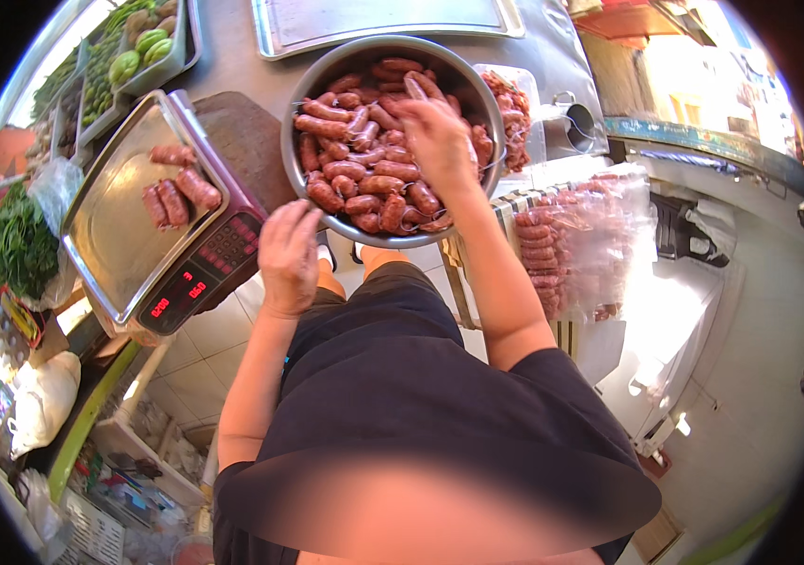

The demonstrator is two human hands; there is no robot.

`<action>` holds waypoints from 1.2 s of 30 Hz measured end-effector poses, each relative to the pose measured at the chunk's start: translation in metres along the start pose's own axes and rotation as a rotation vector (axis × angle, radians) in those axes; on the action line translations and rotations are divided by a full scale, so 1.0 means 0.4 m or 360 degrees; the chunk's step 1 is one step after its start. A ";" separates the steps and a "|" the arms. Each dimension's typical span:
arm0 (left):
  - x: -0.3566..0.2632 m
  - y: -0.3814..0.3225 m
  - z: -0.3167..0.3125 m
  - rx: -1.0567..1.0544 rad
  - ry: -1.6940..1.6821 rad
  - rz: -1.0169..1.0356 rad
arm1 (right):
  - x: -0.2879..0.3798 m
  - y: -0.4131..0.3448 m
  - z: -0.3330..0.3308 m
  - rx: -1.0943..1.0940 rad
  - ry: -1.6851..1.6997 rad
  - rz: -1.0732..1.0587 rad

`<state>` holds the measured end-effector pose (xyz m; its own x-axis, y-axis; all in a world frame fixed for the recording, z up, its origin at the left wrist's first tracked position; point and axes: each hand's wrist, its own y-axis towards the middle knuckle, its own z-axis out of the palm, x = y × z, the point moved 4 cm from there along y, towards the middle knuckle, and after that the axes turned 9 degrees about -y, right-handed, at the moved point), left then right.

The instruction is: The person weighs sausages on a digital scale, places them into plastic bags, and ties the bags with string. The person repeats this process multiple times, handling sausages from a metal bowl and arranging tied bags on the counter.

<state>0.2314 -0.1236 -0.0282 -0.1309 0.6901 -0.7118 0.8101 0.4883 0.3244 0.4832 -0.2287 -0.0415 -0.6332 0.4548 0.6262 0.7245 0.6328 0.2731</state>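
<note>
A stainless steel bowl (291,166) full of short raw sausage links (381,166), some joined by white string, stands before me. My right hand (439,141) is inside it, over the links on the right. Its fingers are blurred, and whether they grip a link is hard to make out. Beside the bowl's lower left rim is my left hand (290,258), with loosely bent fingers and nothing visible in it. To its left sits a digital scale (211,261) with lit red figures. Several sausage pieces (179,191) lie on the scale's metal pan (109,233).
A round wooden board (239,134) lies between scale and bowl. Behind are a metal tray (388,21) and vegetable bins (155,78). At right are a plastic tub of sausages (515,106), a metal cup (575,123) and bagged sausages (571,244). Leafy greens (21,240) stand far left.
</note>
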 end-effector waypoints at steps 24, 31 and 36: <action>-0.159 0.267 0.485 0.1261 0.0213 0.1071 | -0.394 -0.158 -0.192 0.0298 0.1524 0.1583; -0.102 0.308 0.287 0.1324 0.0336 0.0647 | -0.279 -0.169 -0.084 0.0239 0.1863 0.1672; -0.105 0.264 0.325 0.0993 -0.0221 0.0427 | -0.180 -0.176 -0.021 0.0559 0.1285 0.1381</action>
<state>0.3969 -0.1704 -0.0451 0.1608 0.6491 -0.7435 0.9869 -0.1171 0.1112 0.4802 -0.3113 -0.0997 0.4600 0.3695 0.8074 0.6298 0.5052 -0.5900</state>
